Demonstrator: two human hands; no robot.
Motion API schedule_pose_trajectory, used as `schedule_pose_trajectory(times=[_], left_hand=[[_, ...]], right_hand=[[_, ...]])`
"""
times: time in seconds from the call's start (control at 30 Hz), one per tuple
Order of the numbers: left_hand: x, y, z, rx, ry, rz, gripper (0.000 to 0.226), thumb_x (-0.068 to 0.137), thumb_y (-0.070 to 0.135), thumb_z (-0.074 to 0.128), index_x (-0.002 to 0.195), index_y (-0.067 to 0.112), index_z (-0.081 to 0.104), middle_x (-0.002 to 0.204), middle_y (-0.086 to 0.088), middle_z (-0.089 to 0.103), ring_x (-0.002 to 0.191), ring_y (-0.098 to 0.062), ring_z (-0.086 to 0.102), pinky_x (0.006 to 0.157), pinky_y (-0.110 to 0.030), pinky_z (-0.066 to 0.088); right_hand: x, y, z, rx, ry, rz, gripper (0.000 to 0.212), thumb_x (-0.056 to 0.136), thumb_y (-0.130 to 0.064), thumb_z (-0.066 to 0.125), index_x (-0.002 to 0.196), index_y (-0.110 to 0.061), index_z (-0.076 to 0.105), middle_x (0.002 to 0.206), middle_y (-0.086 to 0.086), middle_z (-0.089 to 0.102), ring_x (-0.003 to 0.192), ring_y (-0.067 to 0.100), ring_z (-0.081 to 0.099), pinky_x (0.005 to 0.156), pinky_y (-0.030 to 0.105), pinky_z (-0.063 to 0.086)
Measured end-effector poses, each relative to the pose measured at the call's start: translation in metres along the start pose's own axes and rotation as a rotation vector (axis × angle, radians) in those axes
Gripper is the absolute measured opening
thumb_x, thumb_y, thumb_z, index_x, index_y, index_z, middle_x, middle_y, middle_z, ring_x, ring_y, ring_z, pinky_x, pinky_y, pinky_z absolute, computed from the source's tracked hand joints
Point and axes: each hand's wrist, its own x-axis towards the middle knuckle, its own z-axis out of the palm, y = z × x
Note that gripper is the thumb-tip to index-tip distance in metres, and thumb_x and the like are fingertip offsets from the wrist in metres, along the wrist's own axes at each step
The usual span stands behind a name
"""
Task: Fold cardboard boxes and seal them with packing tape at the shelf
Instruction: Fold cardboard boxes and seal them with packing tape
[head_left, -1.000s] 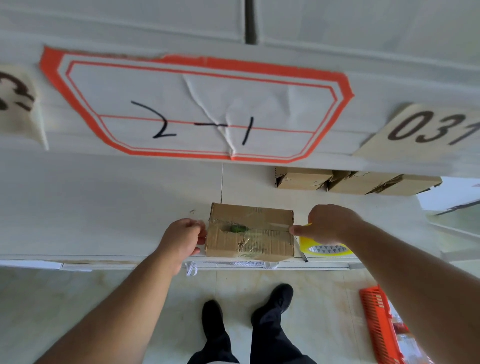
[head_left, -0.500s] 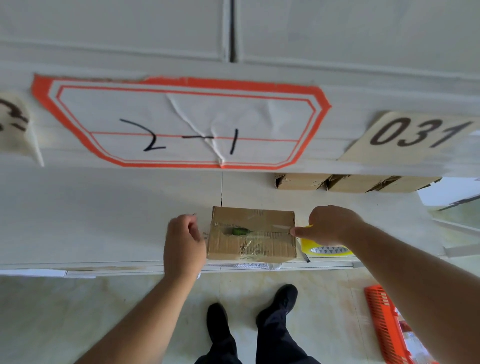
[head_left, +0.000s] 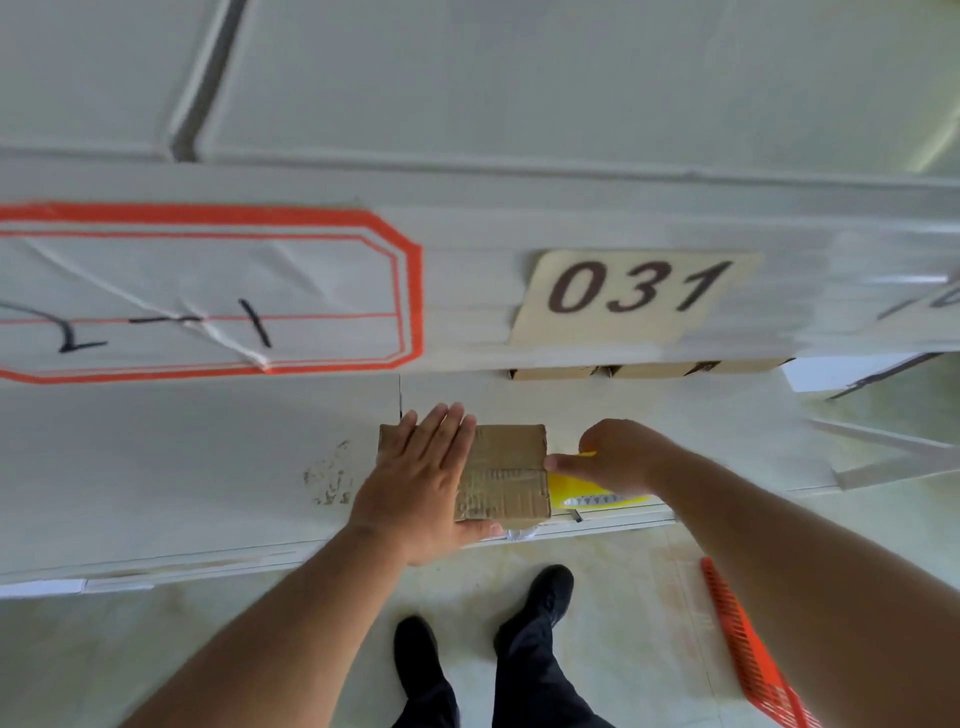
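- Cardboard box (head_left: 511, 473) sits at the shelf's (head_left: 182, 467) front edge, clear tape across its top.
- My left hand (head_left: 415, 483) lies flat on the box's left half, fingers straight.
- My right hand (head_left: 618, 460) is curled round a yellow tape dispenser (head_left: 597, 493), fingertip touching the box's right edge.
- More boxes (head_left: 613, 371) stand further back.

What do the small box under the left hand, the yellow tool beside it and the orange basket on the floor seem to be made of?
Small box: brown corrugated cardboard, matt; ribbing shows through its top, with a glossy strip, probably clear packing tape. Yellow tool, gripped by the right hand: looks like smooth moulded plastic, likely a tape dispenser. Orange basket: plastic lattice, judging by its uniform mesh.
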Motion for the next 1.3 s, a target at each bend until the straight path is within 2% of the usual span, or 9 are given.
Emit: schedule_pose_trajectory(times=[0.13,0.3,0.5,0.63,0.8,0.97,1.1,1.2,1.3], left_hand=[[0.000,0.000,-0.001,-0.007,-0.014,-0.010,0.128,0.077,0.100,0.018,0.163,0.010,-0.011,0.172,-0.009,-0.012,0.159,-0.026,-0.013,0.127,-0.052,-0.005],[0.015,0.024,-0.015,-0.029,-0.056,0.048,0.123,0.078,0.092,0.037,0.163,0.017,-0.014,0.172,-0.008,-0.008,0.159,-0.027,-0.005,0.127,-0.056,-0.004],[0.059,0.062,-0.036,0.000,-0.058,0.147,0.122,0.067,0.076,0.063,0.160,0.023,0.005,0.146,-0.006,0.037,0.131,-0.030,0.039,0.115,-0.049,0.030],[0.034,0.033,-0.050,-0.251,0.081,0.178,0.123,0.064,0.079,0.063,0.162,0.025,0.010,0.146,0.003,0.031,0.140,-0.022,0.031,0.125,-0.045,0.020],[-0.004,0.012,-0.051,-0.765,0.274,0.089,0.122,0.060,0.060,0.084,0.159,0.024,0.022,0.151,0.010,0.026,0.143,-0.007,0.034,0.116,-0.030,0.040],[-0.039,-0.029,-0.051,-0.695,0.269,0.039,0.111,0.061,0.056,0.086,0.151,0.035,0.025,0.149,0.012,0.030,0.138,-0.004,0.042,0.111,-0.035,0.046],[-0.046,-0.045,-0.056,-0.704,0.104,-0.068,0.117,0.049,0.071,0.082,0.139,0.062,0.008,0.159,0.017,0.016,0.144,-0.001,0.032,0.119,-0.030,0.036],[-0.042,-0.057,-0.049,-0.832,0.151,-0.106,0.113,0.045,0.058,0.098,0.129,0.067,0.023,0.146,0.011,0.041,0.130,-0.005,0.051,0.109,-0.037,0.047],[-0.043,-0.067,-0.044,-0.759,0.150,-0.028,0.110,0.051,0.061,0.095,0.139,0.058,0.029,0.141,0.012,0.037,0.128,-0.010,0.048,0.110,-0.037,0.046]], right_hand=[[-0.001,0.002,0.013,0.094,0.035,-0.010,0.077,0.082,-0.092,0.043,0.069,-0.017,0.054,0.077,0.003,0.060,0.078,0.018,0.058,0.072,0.035,0.046],[-0.002,0.002,0.012,0.092,0.024,-0.034,0.076,0.083,-0.091,0.042,0.067,-0.018,0.053,0.073,0.001,0.057,0.074,0.019,0.057,0.072,0.036,0.045],[-0.007,-0.003,-0.002,0.077,0.002,-0.009,0.079,0.082,-0.092,0.041,0.064,-0.016,0.049,0.063,0.001,0.055,0.064,0.018,0.053,0.062,0.033,0.039],[-0.046,-0.007,-0.049,0.190,0.076,-0.102,0.062,0.081,-0.082,0.058,0.073,-0.021,0.062,0.076,-0.001,0.061,0.073,0.014,0.059,0.065,0.032,0.046],[-0.109,-0.036,-0.102,0.380,0.106,-0.269,0.034,0.085,-0.062,0.073,0.089,-0.028,0.070,0.081,-0.006,0.065,0.073,0.010,0.060,0.066,0.030,0.049],[-0.109,-0.111,-0.094,0.255,0.142,-0.361,0.046,0.083,-0.073,0.064,0.090,-0.027,0.067,0.083,-0.005,0.067,0.079,0.015,0.066,0.073,0.037,0.056],[-0.102,-0.157,-0.085,0.189,0.145,-0.409,0.050,0.086,-0.074,0.061,0.099,-0.026,0.064,0.079,-0.013,0.055,0.073,0.002,0.053,0.062,0.028,0.041],[-0.095,-0.175,-0.087,0.176,0.151,-0.419,0.052,0.087,-0.074,0.061,0.101,-0.024,0.068,0.083,-0.012,0.057,0.075,0.003,0.054,0.062,0.028,0.041],[-0.091,-0.164,-0.098,0.041,0.113,-0.378,0.056,0.087,-0.077,0.058,0.109,-0.026,0.066,0.095,-0.010,0.061,0.087,0.015,0.058,0.069,0.031,0.041]])
